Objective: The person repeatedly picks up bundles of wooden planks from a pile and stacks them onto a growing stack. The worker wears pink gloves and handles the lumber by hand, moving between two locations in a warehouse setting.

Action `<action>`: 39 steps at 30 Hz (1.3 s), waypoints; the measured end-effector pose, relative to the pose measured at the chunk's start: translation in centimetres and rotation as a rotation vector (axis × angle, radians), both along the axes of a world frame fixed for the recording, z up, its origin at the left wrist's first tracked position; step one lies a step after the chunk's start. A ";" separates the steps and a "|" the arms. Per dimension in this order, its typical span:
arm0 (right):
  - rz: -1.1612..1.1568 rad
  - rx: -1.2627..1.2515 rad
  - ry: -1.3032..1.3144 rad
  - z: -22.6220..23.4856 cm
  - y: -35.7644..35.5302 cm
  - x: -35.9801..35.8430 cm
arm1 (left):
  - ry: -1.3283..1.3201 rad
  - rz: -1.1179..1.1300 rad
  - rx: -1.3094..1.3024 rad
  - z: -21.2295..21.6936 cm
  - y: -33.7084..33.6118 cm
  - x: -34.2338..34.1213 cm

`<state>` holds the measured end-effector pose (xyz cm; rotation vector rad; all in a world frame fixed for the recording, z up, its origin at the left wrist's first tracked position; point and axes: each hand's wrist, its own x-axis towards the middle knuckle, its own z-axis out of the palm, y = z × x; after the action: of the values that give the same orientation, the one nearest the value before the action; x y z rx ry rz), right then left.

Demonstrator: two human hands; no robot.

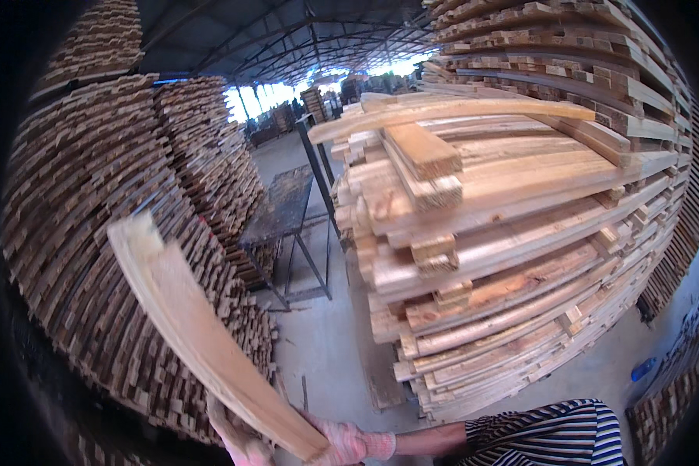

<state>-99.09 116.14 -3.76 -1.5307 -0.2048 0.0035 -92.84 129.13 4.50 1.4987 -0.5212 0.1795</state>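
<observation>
A long pale wooden plank [202, 334] slants from the upper left down to the bottom middle. My right hand [348, 444], in a pinkish work glove with a striped sleeve behind it, grips the plank's near end. My left hand [239, 441], also gloved, holds the plank from beneath a little further left; only part of it shows at the lower edge. To the right rises a tall stack of pale planks [512, 233] laid in layers with short spacer blocks between them. The plank's far end hangs in front of the stacks on the left.
Tall stacks of darker wood [109, 233] fill the left side. A dark metal table [283, 206] stands in the aisle between the stacks. The grey concrete floor [326, 349] runs back under a roofed shed. A small blue object [643, 369] lies on the floor at right.
</observation>
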 end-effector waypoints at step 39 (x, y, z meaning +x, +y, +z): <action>-1.930 0.172 -0.999 37.8 -38.4 29.0 | 0.134 -1.719 -0.108 25.2 -43.3 39.5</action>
<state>-70.11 77.71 34.06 -0.8912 0.5427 -2.2065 -53.37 85.82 29.68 0.5453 -1.4507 -1.1891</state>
